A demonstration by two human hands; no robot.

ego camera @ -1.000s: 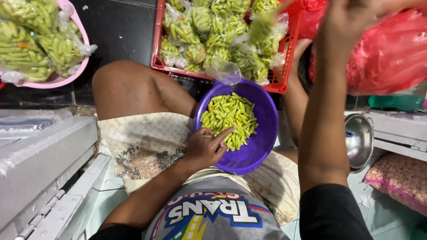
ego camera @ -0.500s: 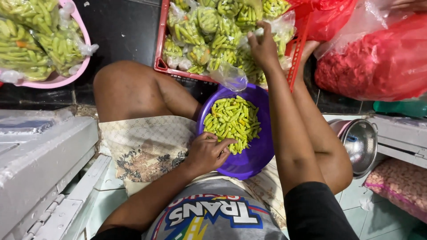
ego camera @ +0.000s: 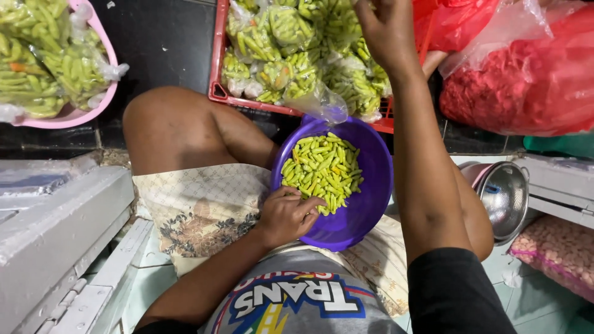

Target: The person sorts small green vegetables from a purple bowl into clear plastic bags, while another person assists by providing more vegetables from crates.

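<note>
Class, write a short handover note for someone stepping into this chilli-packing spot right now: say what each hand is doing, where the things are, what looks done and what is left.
Left hand: fingers rest on the near rim of the purple bowl on the lap, touching the loose green chillies.
Right hand: raised over the red crate; nothing visible in its grip, fingertips run out of frame.
Done: the crate is piled with filled clear bags of green chillies; more bags lie in the pink basin at left.
Left: the bowl's loose chillies are unbagged; an empty-looking clear bag lies at the bowl's far rim.
</note>
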